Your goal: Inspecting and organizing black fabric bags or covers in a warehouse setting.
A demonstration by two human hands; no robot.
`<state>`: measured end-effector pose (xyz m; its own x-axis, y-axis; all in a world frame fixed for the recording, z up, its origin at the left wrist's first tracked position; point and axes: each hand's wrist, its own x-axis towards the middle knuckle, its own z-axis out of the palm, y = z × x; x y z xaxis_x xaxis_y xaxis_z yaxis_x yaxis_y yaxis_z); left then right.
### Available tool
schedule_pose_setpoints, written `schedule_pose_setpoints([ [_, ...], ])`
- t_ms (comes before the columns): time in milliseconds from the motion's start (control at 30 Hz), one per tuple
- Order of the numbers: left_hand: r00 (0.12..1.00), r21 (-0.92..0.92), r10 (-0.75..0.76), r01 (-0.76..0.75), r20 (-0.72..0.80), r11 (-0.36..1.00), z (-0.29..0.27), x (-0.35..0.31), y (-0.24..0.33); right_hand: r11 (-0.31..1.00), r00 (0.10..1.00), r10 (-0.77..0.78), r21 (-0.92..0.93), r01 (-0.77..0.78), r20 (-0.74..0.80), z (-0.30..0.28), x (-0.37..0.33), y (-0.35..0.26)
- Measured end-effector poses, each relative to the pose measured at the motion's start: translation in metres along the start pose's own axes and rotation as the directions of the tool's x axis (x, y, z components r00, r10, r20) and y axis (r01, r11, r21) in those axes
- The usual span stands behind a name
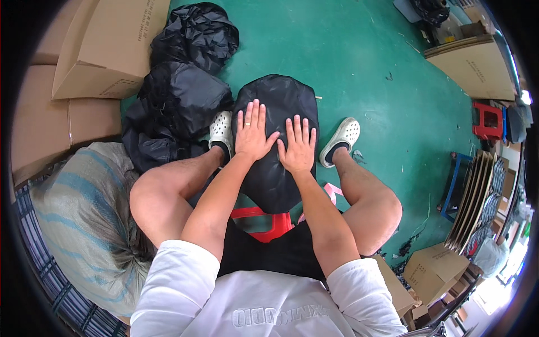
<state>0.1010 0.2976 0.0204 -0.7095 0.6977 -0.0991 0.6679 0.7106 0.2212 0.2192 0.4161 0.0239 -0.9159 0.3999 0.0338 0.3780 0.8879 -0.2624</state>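
Note:
A black, smooth, rounded bundle (275, 185), perhaps fabric or plastic, stands between my knees. My left hand (254, 135) lies flat on its upper left part, fingers stretched forward, a ring on one finger. My right hand (297, 147) rests flat on its right side, fingers spread. The thumbs point toward each other with a small gap between them. Neither hand grasps anything. Under the near end of the bundle shows a red plastic stool (275, 227). What the bundle contains is hidden.
Black plastic bags (179, 104) lie left of my foot. Large cardboard boxes (112, 45) stand at the far left, above a striped woven sack (90, 224). To the right are a red stool (487, 121), stacked cardboard sheets (474, 196) and an open box (435, 272). The floor (337, 62) is green.

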Motion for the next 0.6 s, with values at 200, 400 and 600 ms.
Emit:
schedule_pose_setpoints([
  [200,0.855,0.004,-0.072,0.082,0.513,0.997,-0.013,0.025,0.007,1.000,1.000,0.011,-0.017,-0.011,-0.014,0.000,-0.003,0.005],
  [400,0.715,0.079,-0.159,0.145,0.681,0.986,-0.024,0.045,0.004,1.000,1.000,0.001,0.002,-0.001,-0.021,0.002,0.000,0.003],
  [600,0.624,0.116,-0.180,0.142,0.761,0.983,-0.025,0.055,0.006,1.000,1.000,0.008,0.006,-0.008,-0.020,0.003,-0.001,0.005],
])
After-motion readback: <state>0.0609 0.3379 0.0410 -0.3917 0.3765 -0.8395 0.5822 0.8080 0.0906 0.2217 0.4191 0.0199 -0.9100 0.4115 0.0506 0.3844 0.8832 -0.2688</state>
